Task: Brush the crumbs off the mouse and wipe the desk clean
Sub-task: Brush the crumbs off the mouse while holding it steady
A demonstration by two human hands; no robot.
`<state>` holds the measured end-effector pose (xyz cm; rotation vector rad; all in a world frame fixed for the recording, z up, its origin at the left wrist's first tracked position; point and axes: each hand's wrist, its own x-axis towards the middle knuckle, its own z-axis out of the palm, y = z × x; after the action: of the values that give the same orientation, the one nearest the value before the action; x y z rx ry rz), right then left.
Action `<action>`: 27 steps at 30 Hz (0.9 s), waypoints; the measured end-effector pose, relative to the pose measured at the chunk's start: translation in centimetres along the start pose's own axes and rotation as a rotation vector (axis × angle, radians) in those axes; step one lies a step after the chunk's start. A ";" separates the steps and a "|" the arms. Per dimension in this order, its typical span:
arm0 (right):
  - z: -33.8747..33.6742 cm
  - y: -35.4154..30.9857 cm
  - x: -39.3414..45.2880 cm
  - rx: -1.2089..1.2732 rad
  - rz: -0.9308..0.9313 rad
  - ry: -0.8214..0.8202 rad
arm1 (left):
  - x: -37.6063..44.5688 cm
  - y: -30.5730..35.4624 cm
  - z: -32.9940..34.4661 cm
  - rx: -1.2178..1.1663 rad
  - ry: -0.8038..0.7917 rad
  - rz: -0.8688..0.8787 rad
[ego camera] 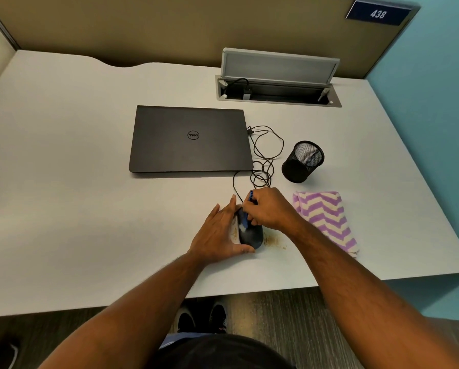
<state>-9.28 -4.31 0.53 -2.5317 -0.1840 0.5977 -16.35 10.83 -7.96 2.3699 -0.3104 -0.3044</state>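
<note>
A black wired mouse [252,234] lies on the white desk [90,182] near its front edge. My left hand [220,233] grips the mouse from its left side, thumb at the rear. My right hand [268,209] is closed on a small blue brush [245,222], whose pale bristles touch the top of the mouse. Brown crumbs [272,239] are scattered on the desk just right of the mouse, and some lie at its left edge. A purple and cream zigzag cloth [327,217] lies to the right, untouched.
A shut dark laptop [189,141] sits behind the mouse, with the mouse cable [265,153] coiled at its right. A black mesh pen cup [303,161] stands right of the cable. An open cable hatch [279,83] is at the back. A partition wall rises behind the desk.
</note>
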 end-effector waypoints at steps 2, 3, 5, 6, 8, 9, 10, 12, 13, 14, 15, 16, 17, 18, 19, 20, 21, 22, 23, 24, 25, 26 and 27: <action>0.0 0.1 0.0 -0.011 -0.004 -0.012 | 0.0 0.0 0.0 0.001 -0.004 -0.004; 0.0 0.1 -0.1 -0.004 -0.005 0.014 | 0.0 0.0 0.0 0.000 -0.005 -0.006; -0.1 0.1 0.0 0.033 -0.002 0.073 | 0.0 0.0 0.1 -0.002 -0.004 -0.006; -0.1 0.2 0.0 0.044 0.001 0.081 | 0.0 0.0 0.0 -0.004 -0.003 -0.007; -0.1 0.2 -0.1 0.038 0.002 0.022 | 0.0 0.0 0.0 0.000 -0.003 -0.002; -0.1 0.2 -0.2 0.029 0.001 -0.036 | 0.0 0.0 0.0 0.003 -0.003 -0.001; 0.0 0.2 -0.3 0.021 -0.003 -0.082 | 0.0 -0.1 0.1 0.007 0.000 0.002; 0.1 0.1 -0.3 0.012 -0.012 -0.065 | 0.1 -0.1 0.1 0.015 0.008 0.009; 0.1 0.1 -0.2 0.018 -0.011 0.000 | 0.1 -0.1 0.2 0.014 0.009 0.007; 0.0 0.1 0.0 0.024 -0.005 0.075 | 0.0 -0.2 0.2 0.008 0.006 0.002; -0.1 0.1 0.2 0.023 0.001 0.137 | 0.0 -0.1 0.1 0.002 0.005 -0.003; -0.3 0.1 0.2 0.014 0.005 0.170 | 0.0 -0.1 0.2 -0.001 0.009 -0.005; -0.4 0.2 0.3 -0.002 0.009 0.169 | 0.0 -0.2 0.2 -0.002 0.012 -0.006; -0.5 0.3 0.4 -0.019 0.013 0.147 | 0.0 -0.2 0.2 -0.003 0.012 -0.008; -0.6 0.4 0.4 -0.036 0.023 0.118 | 0.0 -0.2 0.2 -0.003 0.009 -0.009; -0.7 0.5 0.4 -0.051 0.032 0.094 | 0.1 -0.2 0.2 -0.004 0.006 -0.011; -0.8 0.5 0.4 -0.059 0.038 0.077 | 0.1 -0.2 0.2 -0.004 0.005 -0.011; -0.8 0.6 0.4 -0.057 0.034 0.073 | 0.1 -0.2 0.2 -0.004 0.005 -0.010; -0.8 0.6 0.4 -0.048 0.024 0.088 | 0.1 -0.2 0.2 -0.003 0.006 -0.005; -0.8 0.6 0.3 -0.039 0.012 0.113 | 0.1 -0.1 0.2 -0.002 0.005 -0.001; -0.9 0.5 0.2 -0.035 0.000 0.136 | 0.1 -0.1 0.2 -0.003 0.001 -0.001; -0.9 0.5 0.1 -0.035 -0.010 0.144 | 0.1 -0.1 0.2 -0.004 0.000 -0.002; -1.0 0.5 0.0 -0.044 -0.015 0.133 | 0.1 -0.2 0.2 -0.005 0.003 -0.002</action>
<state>-8.80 -5.18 0.99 -2.5995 -0.1692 0.4223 -16.32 10.79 -8.27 2.3653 -0.3052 -0.3018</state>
